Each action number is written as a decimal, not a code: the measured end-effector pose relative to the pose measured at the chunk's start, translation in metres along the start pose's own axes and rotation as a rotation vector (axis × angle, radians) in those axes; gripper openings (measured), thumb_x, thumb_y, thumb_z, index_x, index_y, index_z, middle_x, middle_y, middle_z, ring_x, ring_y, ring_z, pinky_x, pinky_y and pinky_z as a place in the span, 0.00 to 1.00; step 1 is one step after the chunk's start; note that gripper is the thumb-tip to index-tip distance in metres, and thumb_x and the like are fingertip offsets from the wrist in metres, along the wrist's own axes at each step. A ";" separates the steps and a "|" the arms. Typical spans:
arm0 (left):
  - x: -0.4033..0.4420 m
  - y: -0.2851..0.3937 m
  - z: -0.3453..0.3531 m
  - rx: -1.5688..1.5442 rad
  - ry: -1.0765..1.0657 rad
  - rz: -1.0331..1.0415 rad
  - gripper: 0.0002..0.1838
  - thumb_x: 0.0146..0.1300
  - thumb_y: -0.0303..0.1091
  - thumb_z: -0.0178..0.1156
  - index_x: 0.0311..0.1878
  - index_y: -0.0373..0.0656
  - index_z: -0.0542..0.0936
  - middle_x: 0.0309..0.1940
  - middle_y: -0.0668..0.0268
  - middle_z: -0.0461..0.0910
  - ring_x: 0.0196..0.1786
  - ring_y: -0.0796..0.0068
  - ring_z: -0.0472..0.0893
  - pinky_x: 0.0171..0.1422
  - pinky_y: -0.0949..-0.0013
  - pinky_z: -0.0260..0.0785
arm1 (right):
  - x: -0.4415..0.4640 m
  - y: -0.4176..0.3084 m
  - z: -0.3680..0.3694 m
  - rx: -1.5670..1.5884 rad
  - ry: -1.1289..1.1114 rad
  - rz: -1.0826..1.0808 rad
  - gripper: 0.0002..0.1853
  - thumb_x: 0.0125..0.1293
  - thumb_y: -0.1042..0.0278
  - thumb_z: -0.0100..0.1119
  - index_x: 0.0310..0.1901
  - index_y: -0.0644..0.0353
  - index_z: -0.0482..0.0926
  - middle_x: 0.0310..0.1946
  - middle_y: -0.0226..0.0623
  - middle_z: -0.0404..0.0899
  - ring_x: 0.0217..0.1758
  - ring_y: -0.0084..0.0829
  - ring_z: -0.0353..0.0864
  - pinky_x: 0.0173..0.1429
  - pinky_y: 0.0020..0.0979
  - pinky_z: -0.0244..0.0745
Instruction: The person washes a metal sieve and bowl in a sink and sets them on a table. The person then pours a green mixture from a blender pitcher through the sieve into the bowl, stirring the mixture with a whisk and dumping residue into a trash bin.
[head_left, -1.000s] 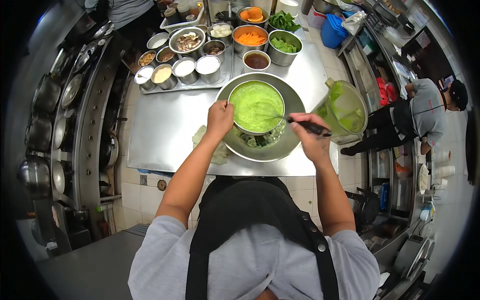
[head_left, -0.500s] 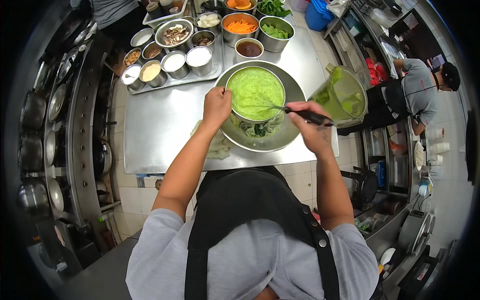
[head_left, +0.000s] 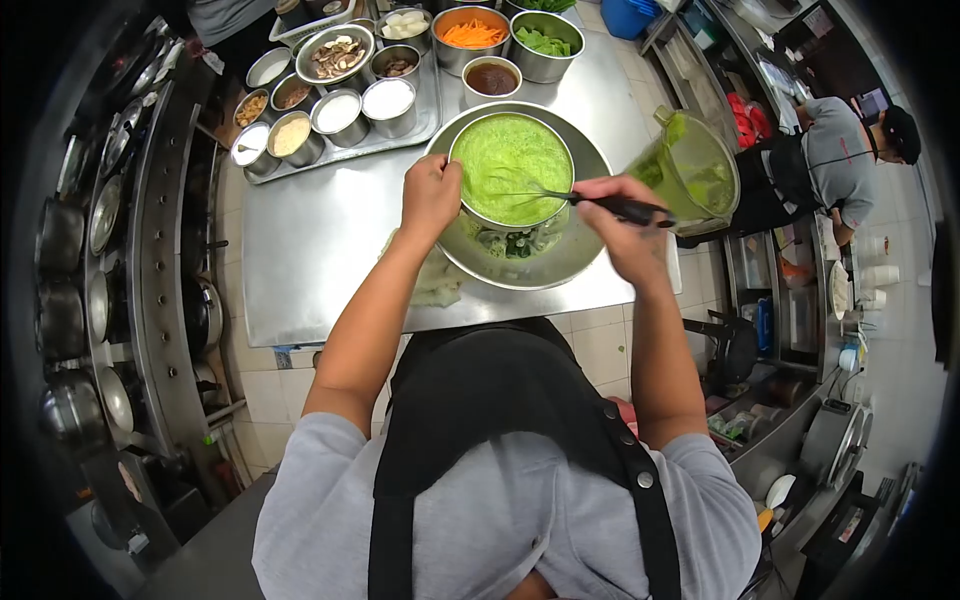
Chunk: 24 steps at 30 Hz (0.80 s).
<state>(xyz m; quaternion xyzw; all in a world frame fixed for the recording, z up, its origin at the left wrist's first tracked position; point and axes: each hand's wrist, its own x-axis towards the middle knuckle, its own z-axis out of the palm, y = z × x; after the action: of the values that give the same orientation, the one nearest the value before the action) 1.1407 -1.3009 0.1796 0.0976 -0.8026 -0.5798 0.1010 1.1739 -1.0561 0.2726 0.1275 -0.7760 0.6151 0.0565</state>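
Observation:
A round metal container [head_left: 569, 160] full of frothy green liquid [head_left: 512, 150] sits inside a wide steel bowl [head_left: 588, 235]. My left hand [head_left: 432, 200] is closed on the container's left rim. In my right hand [head_left: 628, 235] is a black-handled whisk [head_left: 645, 212], its wires reaching leftward into the liquid, partly sunk. Below the container, dark leafy greens [head_left: 515, 243] and pale pieces show in the bowl. A crumpled pale cloth or plastic [head_left: 432, 280] lies beside the bowl, partly hidden by my left forearm.
Behind the bowl stand a cup of brown sauce [head_left: 492, 78], carrot strips [head_left: 473, 35] and chopped greens [head_left: 543, 42]. A metal tray [head_left: 425, 125] holds several ingredient tins. At the right is a green-smeared blender jug [head_left: 690, 175]. Another person [head_left: 835, 150] works farther right.
The whisk's wires have moved left through the green liquid, and swirls now mark its surface. My left hand keeps its hold on the rim. The view has shifted slightly.

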 end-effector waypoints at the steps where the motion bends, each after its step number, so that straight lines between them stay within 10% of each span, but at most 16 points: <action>1: -0.001 -0.001 -0.001 -0.014 0.018 0.002 0.17 0.61 0.35 0.52 0.26 0.28 0.74 0.23 0.44 0.73 0.27 0.50 0.74 0.36 0.55 0.64 | 0.002 -0.001 -0.004 0.003 0.064 0.056 0.06 0.58 0.75 0.65 0.38 0.63 0.82 0.37 0.33 0.85 0.41 0.21 0.82 0.48 0.24 0.76; 24: -0.002 -0.005 -0.004 -0.042 0.000 -0.035 0.16 0.61 0.35 0.53 0.27 0.28 0.75 0.25 0.44 0.74 0.30 0.49 0.75 0.39 0.55 0.66 | 0.023 -0.005 -0.013 -0.041 0.035 0.087 0.06 0.55 0.75 0.62 0.36 0.63 0.81 0.32 0.31 0.84 0.35 0.18 0.79 0.42 0.23 0.74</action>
<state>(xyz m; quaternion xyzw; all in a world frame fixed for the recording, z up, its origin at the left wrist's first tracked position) 1.1441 -1.3059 0.1760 0.1095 -0.7885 -0.5980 0.0927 1.1517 -1.0473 0.2860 0.0817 -0.7922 0.6030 0.0457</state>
